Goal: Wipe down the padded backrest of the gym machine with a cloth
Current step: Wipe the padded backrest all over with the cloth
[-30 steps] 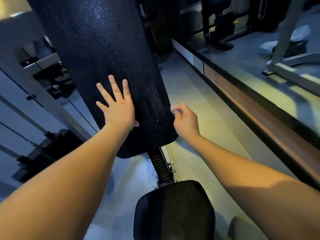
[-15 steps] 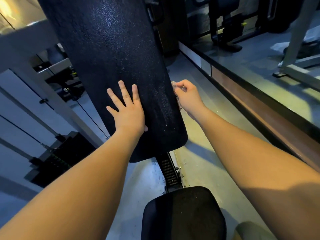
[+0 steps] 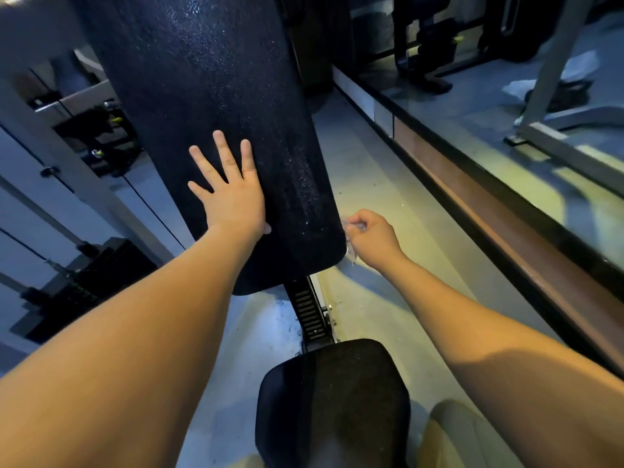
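I saw left grip flat on padded backrest, fingers straight and spread apart, palm pressed against lower half of pad. Right grip was curled tight, clamped on small pale cloth, mostly hidden in fist. Cloth sat at backrest's lower right edge, touching rim as far as I could tell. Black seat pad lay below.

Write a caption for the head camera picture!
Left hand flat on the black backrest, right hand holding a small cloth at its lower edge.
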`<state>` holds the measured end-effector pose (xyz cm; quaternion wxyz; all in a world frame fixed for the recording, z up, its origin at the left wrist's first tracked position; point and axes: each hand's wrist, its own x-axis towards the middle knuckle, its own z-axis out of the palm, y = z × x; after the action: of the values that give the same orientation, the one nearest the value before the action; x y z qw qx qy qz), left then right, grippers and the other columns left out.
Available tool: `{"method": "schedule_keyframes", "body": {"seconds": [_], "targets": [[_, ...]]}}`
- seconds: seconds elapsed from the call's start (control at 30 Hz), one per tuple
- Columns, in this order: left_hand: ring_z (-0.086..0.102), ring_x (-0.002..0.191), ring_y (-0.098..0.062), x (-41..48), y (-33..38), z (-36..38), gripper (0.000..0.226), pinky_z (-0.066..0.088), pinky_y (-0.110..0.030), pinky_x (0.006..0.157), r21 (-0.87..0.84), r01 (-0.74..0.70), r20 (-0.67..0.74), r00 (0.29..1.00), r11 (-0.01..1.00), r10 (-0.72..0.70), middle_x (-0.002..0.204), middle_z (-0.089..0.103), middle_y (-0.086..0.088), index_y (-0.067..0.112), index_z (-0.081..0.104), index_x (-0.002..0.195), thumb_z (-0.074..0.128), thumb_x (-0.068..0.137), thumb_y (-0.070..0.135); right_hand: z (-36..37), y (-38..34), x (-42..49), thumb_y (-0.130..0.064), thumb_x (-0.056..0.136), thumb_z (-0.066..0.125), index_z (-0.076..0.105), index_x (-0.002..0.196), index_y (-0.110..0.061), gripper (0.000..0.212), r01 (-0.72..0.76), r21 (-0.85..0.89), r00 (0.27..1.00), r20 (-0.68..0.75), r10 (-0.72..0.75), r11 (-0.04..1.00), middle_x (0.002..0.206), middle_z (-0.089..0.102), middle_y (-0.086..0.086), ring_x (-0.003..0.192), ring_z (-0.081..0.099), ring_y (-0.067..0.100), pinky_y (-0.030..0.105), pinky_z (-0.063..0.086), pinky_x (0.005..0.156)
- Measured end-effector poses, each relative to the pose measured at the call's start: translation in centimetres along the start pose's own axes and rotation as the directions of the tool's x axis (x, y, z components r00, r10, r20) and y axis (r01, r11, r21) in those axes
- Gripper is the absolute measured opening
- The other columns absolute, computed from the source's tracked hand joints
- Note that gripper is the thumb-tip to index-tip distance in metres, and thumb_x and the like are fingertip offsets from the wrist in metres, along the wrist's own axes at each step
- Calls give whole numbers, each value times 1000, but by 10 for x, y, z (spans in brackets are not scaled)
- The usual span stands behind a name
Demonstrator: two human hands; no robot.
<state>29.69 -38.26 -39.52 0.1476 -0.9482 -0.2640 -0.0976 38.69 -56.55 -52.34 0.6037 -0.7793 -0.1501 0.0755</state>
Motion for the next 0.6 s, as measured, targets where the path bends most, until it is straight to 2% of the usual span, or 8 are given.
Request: {"method": "schedule_keyframes", "body": {"seconds": [0.07,0.1,0.17,0.23,0.3,0.4,0.53,0.6], "targets": [[-25,142,-60,-1,0,-1,154,19,-77,111,-7,0,0,1000,1000,0,154,-41,-23,14,-29,153,91,63,48,-7,-25,6,-36,99,62,68,96,-25,13,100,-4,994,-45,-100,995,88,69,-2,76,63,16,37,58,77],[-25,142,-60,-1,-1,-1,154,19,-77,111,-4,-2,-2,1000,1000,2,154,-42,-23,14,-29,153,91,63,48,-9,-41,11,-33,99,62,69,101,-26,10,190,-25,979,-74,-191,982,96,68,-2,81,64,14,34,57,81],[-25,142,-59,-2,-2,-1,154,19,-76,112,-3,-3,-5,1000,1000,3,154,-42,-23,15,-30,153,91,64,49,-6,-78,25,-24,99,63,70,108,-24,11,416,-126,895,-116,-430,900,110,58,-2,89,61,8,20,52,85],[-25,142,-59,-2,-3,0,154,18,-75,113,-10,-5,-11,1000,1000,5,155,-42,-22,15,-30,154,91,64,50,1,-110,40,-21,99,64,70,112,-21,15,575,-233,780,-133,-612,784,112,51,0,93,59,14,23,51,86],[-25,143,-58,-2,-5,0,154,18,-75,113,-10,-12,-24,1000,1000,11,156,-40,-21,16,-29,154,91,63,51,12,-124,49,-20,99,63,71,115,-19,18,600,-359,715,-159,-680,715,108,53,2,96,54,23,32,50,85],[-23,143,-58,-1,-7,2,154,19,-74,113,-7,-17,-41,999,1000,17,157,-39,-21,16,-28,154,90,62,52,29,-105,35,-15,100,60,72,120,-18,23,594,-486,651,-177,-738,640,102,57,4,93,45,25,32,46,77],[-23,143,-59,-1,-7,6,155,20,-75,113,-6,-24,-56,998,1000,24,157,-38,-22,16,-28,155,90,62,53,39,-41,3,-4,95,66,72,115,-13,23,696,-566,572,67,-817,441,97,59,7,86,41,25,38,48,67],[-22,143,-59,-2,-8,6,155,20,-75,113,-8,-24,-62,998,1000,23,157,-38,-22,16,-28,155,91,62,52,32,-42,5,-6,94,68,73,109,-11,17,718,-580,549,134,-825,384,96,59,9,86,45,27,43,51,63]]}}
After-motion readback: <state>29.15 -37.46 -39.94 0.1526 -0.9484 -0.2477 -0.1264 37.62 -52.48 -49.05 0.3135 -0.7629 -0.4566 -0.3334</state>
